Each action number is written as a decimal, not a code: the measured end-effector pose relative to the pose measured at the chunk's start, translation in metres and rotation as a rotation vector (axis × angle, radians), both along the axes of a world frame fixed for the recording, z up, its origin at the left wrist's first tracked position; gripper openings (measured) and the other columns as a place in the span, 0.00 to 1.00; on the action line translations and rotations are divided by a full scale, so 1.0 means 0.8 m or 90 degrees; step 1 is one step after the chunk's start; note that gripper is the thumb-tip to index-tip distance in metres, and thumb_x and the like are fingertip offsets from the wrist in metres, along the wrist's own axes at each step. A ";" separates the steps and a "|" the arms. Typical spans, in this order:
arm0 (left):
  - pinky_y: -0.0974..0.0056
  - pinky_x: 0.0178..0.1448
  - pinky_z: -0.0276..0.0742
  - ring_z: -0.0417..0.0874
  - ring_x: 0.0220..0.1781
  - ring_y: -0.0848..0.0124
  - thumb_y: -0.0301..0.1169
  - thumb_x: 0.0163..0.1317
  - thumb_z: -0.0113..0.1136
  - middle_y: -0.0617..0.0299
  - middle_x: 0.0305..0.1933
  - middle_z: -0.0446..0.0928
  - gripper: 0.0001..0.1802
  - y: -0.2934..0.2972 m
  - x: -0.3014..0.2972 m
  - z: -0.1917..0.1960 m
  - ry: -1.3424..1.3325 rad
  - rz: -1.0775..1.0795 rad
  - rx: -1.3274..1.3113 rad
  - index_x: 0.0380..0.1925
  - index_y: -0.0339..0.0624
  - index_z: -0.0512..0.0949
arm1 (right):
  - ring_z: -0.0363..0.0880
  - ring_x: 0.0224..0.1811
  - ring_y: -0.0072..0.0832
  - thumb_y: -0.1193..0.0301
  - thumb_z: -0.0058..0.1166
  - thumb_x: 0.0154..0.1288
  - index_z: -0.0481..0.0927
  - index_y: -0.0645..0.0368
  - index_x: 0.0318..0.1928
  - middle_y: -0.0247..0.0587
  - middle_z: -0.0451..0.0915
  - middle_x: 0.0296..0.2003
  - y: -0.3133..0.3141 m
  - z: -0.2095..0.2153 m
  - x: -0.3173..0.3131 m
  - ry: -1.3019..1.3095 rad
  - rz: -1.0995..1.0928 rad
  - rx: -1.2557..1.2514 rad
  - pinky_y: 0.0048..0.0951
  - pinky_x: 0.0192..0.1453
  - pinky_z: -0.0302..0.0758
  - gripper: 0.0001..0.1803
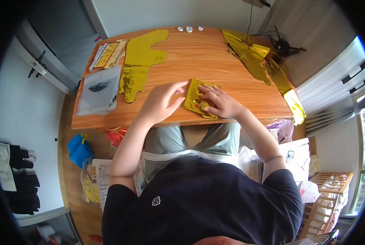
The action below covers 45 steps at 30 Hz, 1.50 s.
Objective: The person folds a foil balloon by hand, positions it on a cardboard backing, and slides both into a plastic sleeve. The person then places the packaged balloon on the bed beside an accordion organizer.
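Flattening folded gold foil (pixel 193 101) is needing even pressure imo: right hand (pixel 225 104) is lying on it, left hand (pixel 161 100) is hovering, thumbs apart from fingers.

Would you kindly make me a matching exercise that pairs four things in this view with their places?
Things:
1. Folded gold foil
2. Translucent plastic stack
3. Small white round things
4. Blue bundle

Places:
A. Along the far edge of the table
B. Off the table, to the left
C. Under the right hand
D. On the table's left side

Pairs: 1-C, 2-D, 3-A, 4-B
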<state>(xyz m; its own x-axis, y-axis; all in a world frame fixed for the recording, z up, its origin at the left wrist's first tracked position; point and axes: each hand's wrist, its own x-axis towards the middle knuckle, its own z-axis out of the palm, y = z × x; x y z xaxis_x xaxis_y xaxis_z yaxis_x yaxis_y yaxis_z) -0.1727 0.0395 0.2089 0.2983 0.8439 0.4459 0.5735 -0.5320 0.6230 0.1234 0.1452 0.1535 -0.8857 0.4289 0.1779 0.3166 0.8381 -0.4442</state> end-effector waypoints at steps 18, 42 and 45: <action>0.41 0.88 0.46 0.51 0.88 0.57 0.40 0.77 0.55 0.60 0.86 0.56 0.37 0.209 0.149 -0.090 0.404 -0.191 -0.009 0.82 0.54 0.57 | 0.80 0.50 0.48 0.71 0.69 0.62 0.85 0.59 0.48 0.47 0.83 0.47 0.017 -0.012 0.110 0.255 -0.354 0.018 0.45 0.57 0.77 0.14; 0.41 0.87 0.50 0.56 0.86 0.56 0.44 0.78 0.49 0.58 0.84 0.61 0.33 0.229 0.118 -0.148 0.386 -0.109 0.070 0.78 0.44 0.64 | 0.80 0.45 0.35 0.69 0.67 0.60 0.87 0.50 0.42 0.31 0.84 0.40 -0.020 -0.047 0.036 0.103 -0.600 0.125 0.40 0.57 0.69 0.09; 0.41 0.87 0.50 0.56 0.86 0.56 0.44 0.78 0.49 0.58 0.84 0.61 0.33 0.228 0.118 -0.148 0.382 -0.112 0.059 0.78 0.44 0.63 | 0.80 0.50 0.34 0.69 0.66 0.62 0.87 0.48 0.54 0.30 0.84 0.47 -0.022 -0.057 0.045 0.083 -0.528 0.223 0.40 0.62 0.68 0.18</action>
